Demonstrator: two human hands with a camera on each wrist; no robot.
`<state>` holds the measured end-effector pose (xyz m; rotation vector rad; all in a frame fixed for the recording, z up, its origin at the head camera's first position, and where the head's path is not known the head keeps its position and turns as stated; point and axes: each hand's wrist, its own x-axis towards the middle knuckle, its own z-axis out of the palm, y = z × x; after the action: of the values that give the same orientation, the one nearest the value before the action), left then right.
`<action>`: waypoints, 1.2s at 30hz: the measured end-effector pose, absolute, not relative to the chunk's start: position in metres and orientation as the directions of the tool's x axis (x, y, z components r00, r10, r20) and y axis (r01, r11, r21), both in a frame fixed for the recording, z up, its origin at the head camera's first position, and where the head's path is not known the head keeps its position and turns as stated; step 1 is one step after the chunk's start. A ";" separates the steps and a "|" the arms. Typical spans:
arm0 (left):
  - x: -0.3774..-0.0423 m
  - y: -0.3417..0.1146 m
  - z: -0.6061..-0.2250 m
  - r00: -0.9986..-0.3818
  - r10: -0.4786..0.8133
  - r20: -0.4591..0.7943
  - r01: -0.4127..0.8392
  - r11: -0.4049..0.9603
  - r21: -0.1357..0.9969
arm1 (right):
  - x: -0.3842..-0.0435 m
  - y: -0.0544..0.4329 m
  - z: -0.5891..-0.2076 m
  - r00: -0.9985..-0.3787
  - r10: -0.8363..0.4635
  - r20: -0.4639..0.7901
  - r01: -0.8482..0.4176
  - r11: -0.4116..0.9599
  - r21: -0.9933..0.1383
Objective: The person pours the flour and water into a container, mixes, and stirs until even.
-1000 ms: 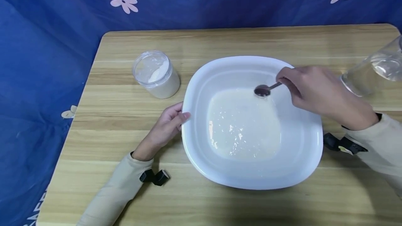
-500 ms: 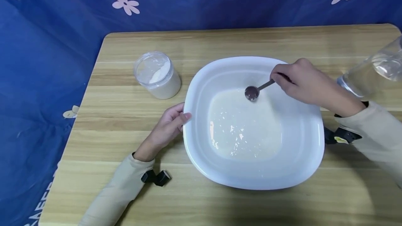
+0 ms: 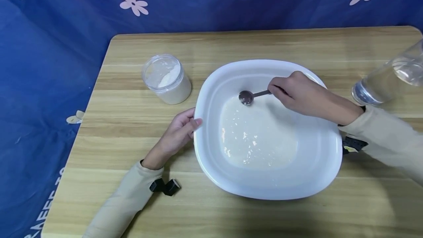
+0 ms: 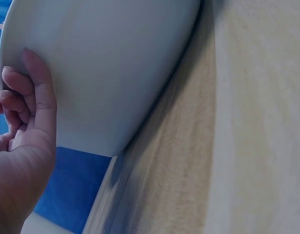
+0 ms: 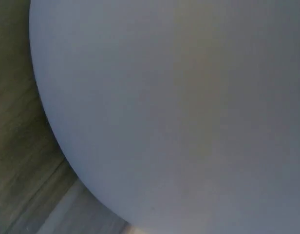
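Observation:
A white oval basin (image 3: 317, 164) stands on the wooden table, with whitish, glossy liquid (image 3: 264, 135) over its bottom. My left hand (image 3: 178, 131) grips the basin's left rim, thumb on top and fingers against the outer wall, as the left wrist view shows on the basin's side (image 4: 116, 63). Over the far part of the basin, my right hand (image 3: 297, 94) pinches the handle of a small dark metal spoon (image 3: 246, 97). The spoon's round bowl lies left of the hand, near the liquid's far edge. Only the basin's outer wall (image 5: 140, 107) fills most of the right wrist view.
An open clear jar (image 3: 172, 87) of white powder stands to the left behind the basin. At the right edge is a tall clear container (image 3: 393, 76) with water in it. A blue cloth (image 3: 231, 3) with pale flowers hangs behind the table (image 3: 132, 120).
My right hand has moved left across the basin with the spoon, whose bowl has gone from right of the middle to the far left part. The left hand keeps its grip on the rim.

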<state>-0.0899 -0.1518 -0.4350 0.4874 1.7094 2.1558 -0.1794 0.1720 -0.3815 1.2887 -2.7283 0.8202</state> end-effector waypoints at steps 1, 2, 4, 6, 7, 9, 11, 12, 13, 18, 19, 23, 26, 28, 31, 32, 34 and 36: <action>-0.090 -0.152 -0.435 -0.880 0.472 0.054 -0.055 -0.215 0.975 | -0.179 0.172 -0.382 -0.670 -0.707 0.228 -0.712 0.524 -0.468; -0.090 -0.151 -0.435 -0.879 0.474 0.056 -0.054 -0.216 0.975 | -0.178 0.173 -0.382 -0.676 -0.700 0.230 -0.705 0.524 -0.477; -0.090 -0.151 -0.435 -0.879 0.473 0.055 -0.057 -0.219 0.974 | -0.178 0.174 -0.382 -0.686 -0.691 0.227 -0.693 0.524 -0.496; -0.090 -0.150 -0.435 -0.879 0.474 0.055 -0.060 -0.224 0.973 | -0.177 0.176 -0.381 -0.693 -0.691 0.205 -0.678 0.528 -0.511; -0.090 -0.150 -0.435 -0.879 0.474 0.055 -0.061 -0.226 0.972 | -0.176 0.177 -0.380 -0.691 -0.697 0.191 -0.674 0.526 -0.518; -0.090 -0.149 -0.435 -0.880 0.473 0.052 -0.064 -0.226 0.972 | -0.175 0.182 -0.377 -0.682 -0.713 0.165 -0.669 0.516 -0.535; -0.090 -0.148 -0.434 -0.880 0.472 0.049 -0.066 -0.223 0.973 | -0.172 0.186 -0.376 -0.673 -0.726 0.143 -0.670 0.517 -0.533; -0.089 -0.148 -0.434 -0.881 0.470 0.046 -0.066 -0.219 0.973 | -0.171 0.189 -0.375 -0.667 -0.732 0.136 -0.673 0.515 -0.531; -0.089 -0.147 -0.434 -0.882 0.468 0.043 -0.068 -0.218 0.974 | -0.170 0.191 -0.375 -0.658 -0.741 0.135 -0.681 0.508 -0.527; -0.089 -0.147 -0.434 -0.886 0.463 0.037 -0.068 -0.207 0.976 | -0.166 0.195 -0.377 -0.628 -0.764 0.149 -0.717 0.493 -0.492; -0.089 -0.147 -0.434 -0.886 0.463 0.039 -0.066 -0.208 0.976 | -0.165 0.196 -0.377 -0.622 -0.767 0.154 -0.721 0.486 -0.494; -0.089 -0.147 -0.434 -0.883 0.468 0.048 -0.059 -0.212 0.975 | -0.162 0.197 -0.375 -0.607 -0.777 0.165 -0.732 0.467 -0.496; -0.089 -0.147 -0.434 -0.881 0.470 0.052 -0.059 -0.218 0.974 | -0.160 0.197 -0.374 -0.594 -0.784 0.180 -0.749 0.457 -0.480; -0.089 -0.147 -0.434 -0.882 0.469 0.053 -0.058 -0.220 0.974 | -0.160 0.196 -0.375 -0.587 -0.788 0.187 -0.757 0.452 -0.472; -0.089 -0.147 -0.434 -0.882 0.468 0.054 -0.057 -0.221 0.974 | -0.160 0.192 -0.377 -0.579 -0.789 0.206 -0.768 0.443 -0.462; -0.089 -0.147 -0.434 -0.882 0.468 0.055 -0.056 -0.220 0.974 | -0.161 0.191 -0.378 -0.579 -0.787 0.212 -0.770 0.442 -0.461; -0.088 -0.148 -0.434 -0.882 0.468 0.057 -0.054 -0.220 0.974 | -0.162 0.188 -0.380 -0.581 -0.784 0.220 -0.770 0.442 -0.460; -0.088 -0.148 -0.434 -0.883 0.466 0.058 -0.053 -0.220 0.974 | -0.162 0.183 -0.382 -0.582 -0.784 0.218 -0.767 0.439 -0.468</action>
<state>-0.0882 -0.1483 -0.4345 0.4886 1.7068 2.1650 -0.1618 0.1834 -0.3815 1.4504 -2.6912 0.8493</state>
